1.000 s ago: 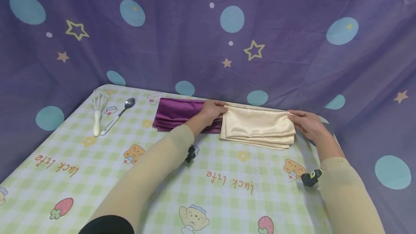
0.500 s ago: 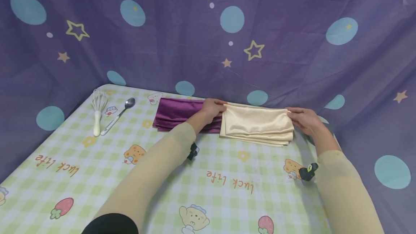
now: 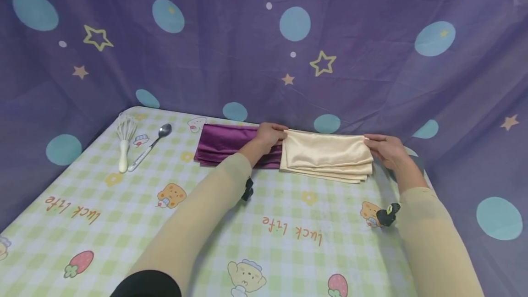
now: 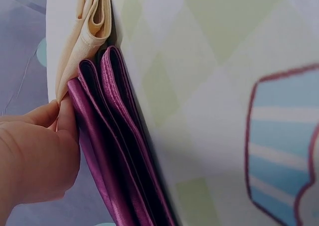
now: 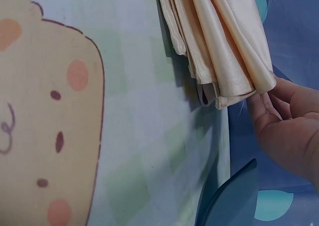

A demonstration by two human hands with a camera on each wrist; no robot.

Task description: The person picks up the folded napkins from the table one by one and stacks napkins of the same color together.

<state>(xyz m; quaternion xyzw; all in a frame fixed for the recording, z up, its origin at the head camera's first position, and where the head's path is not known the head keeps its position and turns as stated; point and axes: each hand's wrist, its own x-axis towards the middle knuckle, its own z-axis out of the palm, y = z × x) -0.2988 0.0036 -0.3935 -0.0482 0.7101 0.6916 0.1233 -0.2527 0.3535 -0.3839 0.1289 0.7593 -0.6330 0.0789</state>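
Note:
A folded cream satin cloth (image 3: 326, 152) lies at the back of the table, its layers stacked and slightly fanned at the near edge. My left hand (image 3: 267, 137) pinches its far left corner; the left wrist view shows thumb and fingers on that corner. At the far right corner, my right hand (image 3: 387, 149) pinches the cloth too, and the right wrist view shows the fingertips at the folded end. Directly left of the cream cloth lies a folded purple satin cloth (image 3: 224, 143), partly hidden under my left hand and forearm.
On the left side of the table lie a whisk (image 3: 124, 145) with a pale handle and a metal spoon (image 3: 150, 147). A checked tablecloth (image 3: 288, 265) covers the table. A purple curtain (image 3: 231, 58) hangs right behind its back edge.
The cream cloth's near edge has shifted slightly toward the back of the table. Both hands have moved a little the same way, still pinching its corners. The purple cloth has stayed put.

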